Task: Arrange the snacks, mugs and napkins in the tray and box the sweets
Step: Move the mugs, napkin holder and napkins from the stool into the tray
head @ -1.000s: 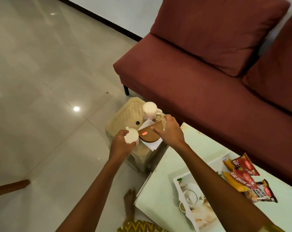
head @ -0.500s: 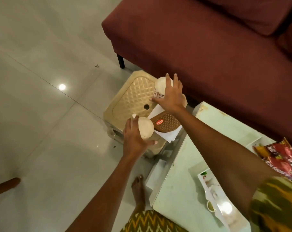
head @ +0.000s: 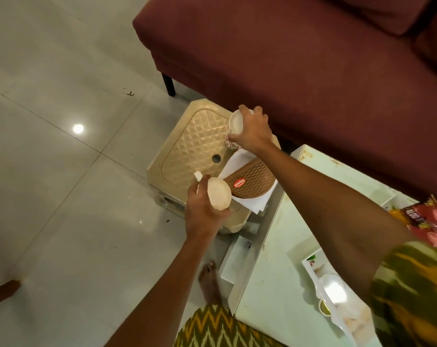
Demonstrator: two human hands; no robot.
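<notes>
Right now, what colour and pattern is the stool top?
Beige stool top, embossed with a diamond grid; the head view shows it best.

Right hand (head: pixel 253 131) is covering the far side of the white patterned ceramic mug (head: pixel 233 144). Left hand (head: pixel 203 214) is hiding the lower body of the plain white ceramic mug (head: pixel 220 194). White paper napkins (head: pixel 257 205) are lying mostly hidden under the brown ribbed plastic box (head: pixel 256 181). Red foil snack packets (head: pixel 427 221) are getting cut off by the right edge. White printed tray (head: pixel 320 274) is partly disappearing behind the yellow-green patterned sleeve (head: pixel 412 296), and glare is washing out its print
</notes>
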